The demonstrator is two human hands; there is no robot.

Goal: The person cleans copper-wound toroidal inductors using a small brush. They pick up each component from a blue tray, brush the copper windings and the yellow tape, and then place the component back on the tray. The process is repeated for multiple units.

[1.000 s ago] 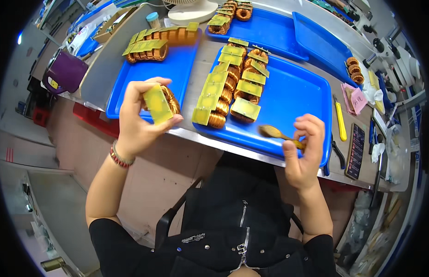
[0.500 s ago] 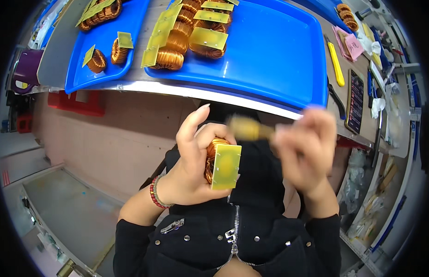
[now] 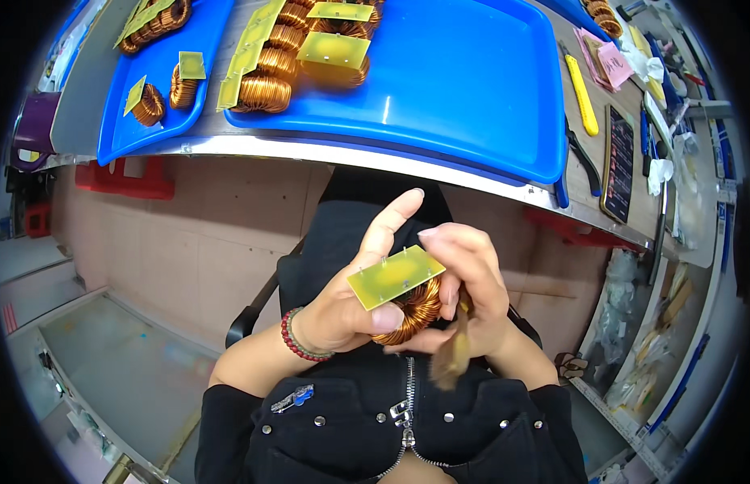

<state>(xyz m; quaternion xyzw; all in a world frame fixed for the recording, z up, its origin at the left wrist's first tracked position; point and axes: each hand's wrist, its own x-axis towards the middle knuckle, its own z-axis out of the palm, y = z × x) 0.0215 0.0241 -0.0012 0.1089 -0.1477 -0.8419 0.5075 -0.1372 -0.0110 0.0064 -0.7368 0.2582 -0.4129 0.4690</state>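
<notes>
In front of my chest, my left hand (image 3: 338,310) grips a toroidal copper coil (image 3: 413,313) with a yellow-green board (image 3: 397,277) fixed on it. The thumb presses near the board's lower edge and the index finger points up. My right hand (image 3: 480,298) is at the coil's right side, its fingertips near the board's right end and on the windings. It also holds a small brush (image 3: 451,361), with brown bristles hanging downward, blurred by motion. Part of the brush handle is hidden by the fingers.
A large blue tray (image 3: 472,105) on the bench holds rows of similar coils (image 3: 262,94). Left of it, a smaller blue tray (image 3: 121,133) carries more. Right of the trays lie a yellow cutter (image 3: 580,93), pliers (image 3: 583,161) and a phone (image 3: 618,165). A purple mug (image 3: 37,129) stands far left.
My right hand has come down and left with the brush, from beside the coil onto it. The coil has been turned so its board tilts upward, lying crosswise.
</notes>
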